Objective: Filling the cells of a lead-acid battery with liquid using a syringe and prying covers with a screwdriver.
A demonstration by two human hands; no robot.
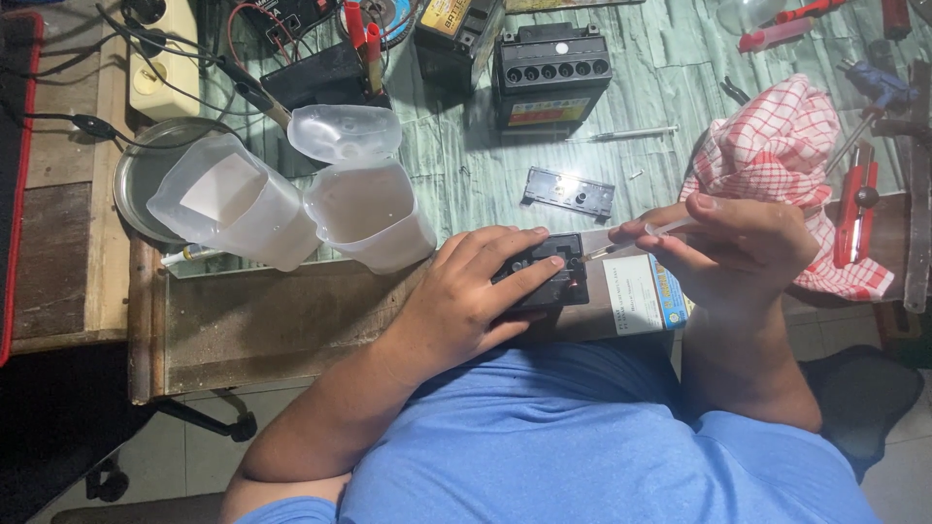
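Note:
My left hand (pixel 476 291) lies over a small black battery (pixel 544 277) at the near edge of the bench, fingers spread across its top and holding it steady. My right hand (pixel 738 243) pinches a clear thin syringe (pixel 646 233), its tip pointing left at the top of the battery. A white and blue box (pixel 641 291) lies just right of the battery, under my right hand.
Cut translucent plastic jugs (pixel 291 209) stand to the left beside a round metal dish (pixel 136 165). A red-checked cloth (pixel 777 155) lies at right. A second black battery (pixel 550 78), a black cover strip (pixel 571 191), wires, screwdrivers (pixel 854 209) crowd the glass-topped bench.

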